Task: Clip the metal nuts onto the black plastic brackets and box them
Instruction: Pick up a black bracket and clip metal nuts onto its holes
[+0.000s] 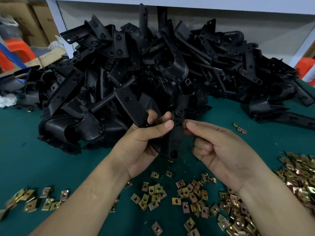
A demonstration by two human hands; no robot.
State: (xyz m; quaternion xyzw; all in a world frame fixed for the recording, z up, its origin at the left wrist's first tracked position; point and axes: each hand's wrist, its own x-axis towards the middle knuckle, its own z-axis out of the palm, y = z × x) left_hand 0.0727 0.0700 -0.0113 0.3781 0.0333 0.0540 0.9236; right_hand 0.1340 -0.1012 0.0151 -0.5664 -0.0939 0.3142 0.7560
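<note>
One bracket (175,142) in left hand (141,143), one nut (184,125) seemingly in right hand (226,150)

We see only a sliver of the metal nut (184,125) pinched by our right hand (225,150). Our left hand (141,143) covers part of the black plastic bracket (175,140). The nuts at far left (15,200) are blurred, and the nut heap (300,181) runs off the right edge.

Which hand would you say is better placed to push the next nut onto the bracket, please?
The right hand: it pinches a metal nut right beside the edge of the black bracket, while the left hand is busy gripping that bracket to steady it.
</note>
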